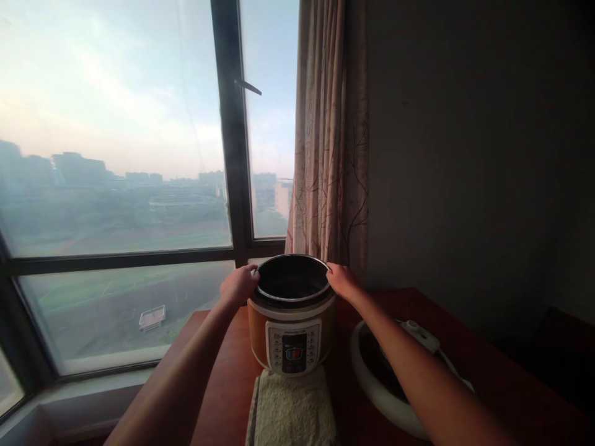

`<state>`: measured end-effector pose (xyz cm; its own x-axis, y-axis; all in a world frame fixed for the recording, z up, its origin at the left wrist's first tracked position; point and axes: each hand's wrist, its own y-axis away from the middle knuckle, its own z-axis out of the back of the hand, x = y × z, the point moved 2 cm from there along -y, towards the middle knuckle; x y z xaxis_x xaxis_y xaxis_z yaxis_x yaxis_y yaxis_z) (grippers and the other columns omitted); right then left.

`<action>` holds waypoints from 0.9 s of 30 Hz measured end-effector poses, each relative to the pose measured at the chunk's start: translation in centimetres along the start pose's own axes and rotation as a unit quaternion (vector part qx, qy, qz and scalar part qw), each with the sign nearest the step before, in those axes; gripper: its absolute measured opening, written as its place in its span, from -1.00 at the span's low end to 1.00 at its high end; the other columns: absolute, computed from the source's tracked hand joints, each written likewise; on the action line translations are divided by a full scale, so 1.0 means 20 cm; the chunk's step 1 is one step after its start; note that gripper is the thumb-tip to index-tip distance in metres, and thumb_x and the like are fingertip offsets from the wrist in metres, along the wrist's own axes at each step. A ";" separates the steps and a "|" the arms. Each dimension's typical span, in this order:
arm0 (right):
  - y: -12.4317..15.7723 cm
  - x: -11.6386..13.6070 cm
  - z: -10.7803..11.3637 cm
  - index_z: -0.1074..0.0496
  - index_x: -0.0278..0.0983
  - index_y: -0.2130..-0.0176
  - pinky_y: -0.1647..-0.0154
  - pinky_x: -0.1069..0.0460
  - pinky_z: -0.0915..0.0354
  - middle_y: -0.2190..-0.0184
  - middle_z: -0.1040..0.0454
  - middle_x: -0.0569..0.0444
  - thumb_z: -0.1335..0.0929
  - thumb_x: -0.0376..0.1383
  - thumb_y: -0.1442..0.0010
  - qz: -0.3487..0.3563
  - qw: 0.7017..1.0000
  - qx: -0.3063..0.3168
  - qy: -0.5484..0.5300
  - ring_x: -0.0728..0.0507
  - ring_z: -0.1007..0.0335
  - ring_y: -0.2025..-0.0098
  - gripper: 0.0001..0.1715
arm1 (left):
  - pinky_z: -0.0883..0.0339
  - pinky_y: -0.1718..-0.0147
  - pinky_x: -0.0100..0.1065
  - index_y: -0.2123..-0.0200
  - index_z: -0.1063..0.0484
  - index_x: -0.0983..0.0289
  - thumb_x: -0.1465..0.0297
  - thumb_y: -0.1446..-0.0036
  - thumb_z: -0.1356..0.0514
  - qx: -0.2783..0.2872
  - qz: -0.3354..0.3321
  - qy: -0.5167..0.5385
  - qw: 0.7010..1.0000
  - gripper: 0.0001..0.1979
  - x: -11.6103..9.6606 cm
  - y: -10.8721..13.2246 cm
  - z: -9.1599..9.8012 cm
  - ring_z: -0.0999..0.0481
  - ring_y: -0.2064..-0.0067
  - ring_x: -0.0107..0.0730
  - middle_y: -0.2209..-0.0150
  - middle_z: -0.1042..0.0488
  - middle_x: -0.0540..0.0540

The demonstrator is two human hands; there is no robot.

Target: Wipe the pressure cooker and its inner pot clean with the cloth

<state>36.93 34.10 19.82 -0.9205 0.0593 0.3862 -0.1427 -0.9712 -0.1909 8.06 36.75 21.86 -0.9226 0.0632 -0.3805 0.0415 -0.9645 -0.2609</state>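
A black inner pot (294, 277) with a shiny rim sits in the opening of a gold and white electric pressure cooker (260, 331), its rim standing a little above the body. My left hand (240, 285) pinches the rim on the left side. Opposite it, my right hand (343, 280) is closed on the rim at the right. The pot's inside is dark, and no contents can be made out. A control panel with a small coloured display faces me. Directly in front of the cooker lies a folded, light-coloured towel (292, 409).
The reddish-brown table (218, 384) carries these things. To the right, partly behind my forearm, lies a round white-rimmed lid (372, 384) with a white power strip (421, 337) and cord by it. A window (116, 210) and a patterned curtain (325, 136) stand behind.
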 end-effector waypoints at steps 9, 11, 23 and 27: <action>0.06 -0.01 -0.04 -0.48 -0.25 0.02 0.02 -0.13 -0.45 0.05 -0.53 0.00 -0.35 -0.12 -0.39 -0.021 0.999 -0.043 -0.022 -0.13 -0.51 0.08 -0.70 | -0.34 0.21 -0.22 -0.17 -0.50 0.12 0.18 -0.25 -0.02 -0.006 0.017 0.024 1.000 -0.50 0.03 0.07 0.01 -0.60 0.07 -0.02 0.13 -0.66 0.18; 0.06 -0.02 -0.05 -0.49 -0.25 0.03 0.02 -0.13 -0.44 0.09 -0.56 0.00 -0.31 -0.15 -0.41 -0.020 0.998 -0.058 -0.033 -0.14 -0.53 0.10 -0.72 | -0.32 0.23 -0.22 -0.13 -0.53 0.12 0.18 -0.23 -0.04 -0.011 0.014 0.034 0.999 -0.52 0.03 0.08 0.01 -0.60 0.10 -0.03 0.17 -0.66 0.18; 0.16 -0.07 -0.12 -0.44 -0.32 -0.16 0.10 0.00 -0.39 0.21 -0.64 -0.07 -0.20 -0.29 -0.35 0.054 0.972 -0.179 -0.142 -0.18 -0.58 0.15 -0.53 | -0.38 0.32 -0.29 -0.11 -0.45 0.35 0.07 -0.14 -0.12 -0.176 -0.041 0.342 0.922 -0.40 0.13 0.42 -0.15 -0.52 0.34 -0.24 0.34 -0.51 0.08; 0.27 -0.18 -0.20 -0.33 -0.37 -0.22 0.08 0.00 -0.42 0.21 -0.62 -0.05 -0.16 -0.25 -0.35 0.080 0.956 -0.220 -0.178 -0.14 -0.55 0.18 -0.46 | -0.45 0.31 -0.23 -0.07 -0.43 0.34 0.08 -0.09 -0.17 -0.187 -0.018 0.393 0.900 -0.42 0.18 0.61 -0.24 -0.56 0.26 -0.17 0.21 -0.54 0.17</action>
<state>38.00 29.61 13.75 -0.7731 -0.2405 0.5870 -0.2206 -0.7656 -0.6042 7.13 26.50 13.07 -0.3754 0.3965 -0.8378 0.2797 -0.8133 -0.5102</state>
